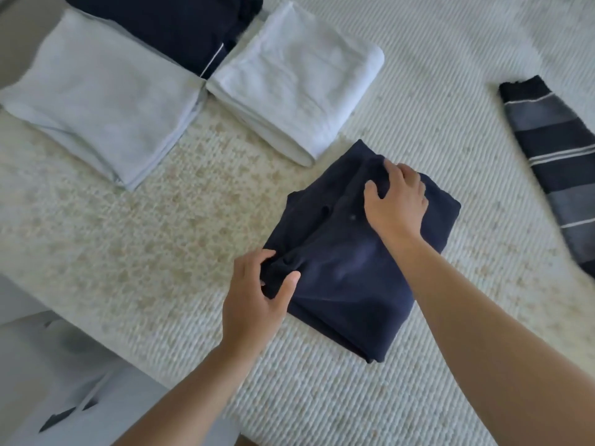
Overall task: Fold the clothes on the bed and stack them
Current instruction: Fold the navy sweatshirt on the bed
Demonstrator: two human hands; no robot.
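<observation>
Garment: folded navy shirt (347, 262) lies on the bed cover (418, 91), centre-right, long axis running from near-right corner to far-left, buttoned front facing up.
Left hand (257, 304): pinches a bunch of navy cloth at the near-left edge, fingers curled round it.
Right hand (396, 197): rests on the far end, fingers bent, clutching the fabric.
Neighbours: folded white towel (296, 82) just beyond the shirt's far corner; pale blue folded pile (99, 98) left of it; dark navy folded pile (167, 24) behind both.
Right side: striped dark garment (553, 162), well apart, unfolded.
</observation>
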